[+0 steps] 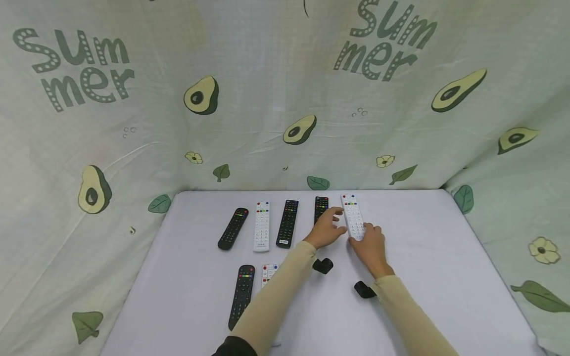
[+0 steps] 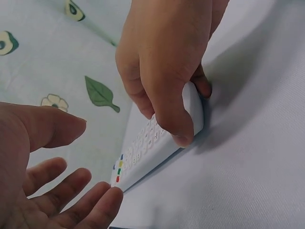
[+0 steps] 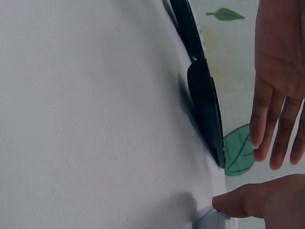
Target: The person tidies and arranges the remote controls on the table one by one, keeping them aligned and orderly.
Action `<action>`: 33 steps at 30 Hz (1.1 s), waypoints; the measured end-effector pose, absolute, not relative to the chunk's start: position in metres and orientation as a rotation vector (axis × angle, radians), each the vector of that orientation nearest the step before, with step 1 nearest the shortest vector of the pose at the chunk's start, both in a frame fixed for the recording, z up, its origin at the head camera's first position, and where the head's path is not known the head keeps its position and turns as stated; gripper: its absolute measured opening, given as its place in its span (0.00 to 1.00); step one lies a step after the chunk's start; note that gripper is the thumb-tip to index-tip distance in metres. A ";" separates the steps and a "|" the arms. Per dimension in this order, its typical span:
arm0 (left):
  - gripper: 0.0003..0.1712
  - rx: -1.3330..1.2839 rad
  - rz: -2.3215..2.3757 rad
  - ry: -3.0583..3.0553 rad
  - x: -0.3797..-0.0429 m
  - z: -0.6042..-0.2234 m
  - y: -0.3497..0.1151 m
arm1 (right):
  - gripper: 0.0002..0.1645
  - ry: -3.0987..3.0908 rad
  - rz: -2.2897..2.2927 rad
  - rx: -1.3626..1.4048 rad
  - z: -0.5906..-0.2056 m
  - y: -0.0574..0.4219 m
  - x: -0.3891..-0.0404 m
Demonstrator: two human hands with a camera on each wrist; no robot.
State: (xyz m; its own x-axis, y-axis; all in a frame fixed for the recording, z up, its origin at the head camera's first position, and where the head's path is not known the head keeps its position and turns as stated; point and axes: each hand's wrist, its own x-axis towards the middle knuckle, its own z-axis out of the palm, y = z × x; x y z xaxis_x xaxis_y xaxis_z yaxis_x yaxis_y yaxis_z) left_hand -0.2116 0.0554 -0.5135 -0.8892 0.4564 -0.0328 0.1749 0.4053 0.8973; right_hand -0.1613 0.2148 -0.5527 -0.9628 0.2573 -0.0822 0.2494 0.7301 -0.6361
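Note:
A white remote control (image 1: 353, 215) lies at the right end of the back row on the table. My right hand (image 1: 371, 249) grips its near end, thumb on one side and fingers on the other; the left wrist view shows this hold on the white remote (image 2: 138, 155) closely. Just left of it, my left hand (image 1: 326, 231) hovers with loosely bent, spread fingers and holds nothing. Beneath that hand, a black remote (image 1: 321, 206) is partly hidden. In the right wrist view, the fingers of the left hand (image 3: 281, 95) look straight.
Left along the back row lie a black remote (image 1: 287, 224), a white remote (image 1: 261, 226) and a tilted black remote (image 1: 233, 229). Nearer me are another black remote (image 1: 242, 294) and a white one (image 1: 269, 271), mostly under my left sleeve. A patterned cloth (image 1: 249, 148) hangs behind the table.

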 end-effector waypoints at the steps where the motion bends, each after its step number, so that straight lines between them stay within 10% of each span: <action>1: 0.33 0.555 1.476 2.394 -0.212 -0.513 0.056 | 0.44 -2.915 1.059 -0.422 -0.553 0.216 -0.160; 33: 0.40 0.454 1.366 2.456 -0.215 -0.525 0.085 | 0.43 -2.997 0.978 -0.343 -0.541 0.243 -0.115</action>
State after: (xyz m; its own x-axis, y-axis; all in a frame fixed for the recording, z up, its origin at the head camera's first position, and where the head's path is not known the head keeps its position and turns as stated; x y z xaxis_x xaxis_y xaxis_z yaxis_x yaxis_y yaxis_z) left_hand -0.2152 0.0853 -0.5247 -0.9072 0.4083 -0.1010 0.1296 0.4997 0.8565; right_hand -0.1154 0.2430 -0.5415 -0.9762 0.1953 -0.0942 0.2133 0.7864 -0.5797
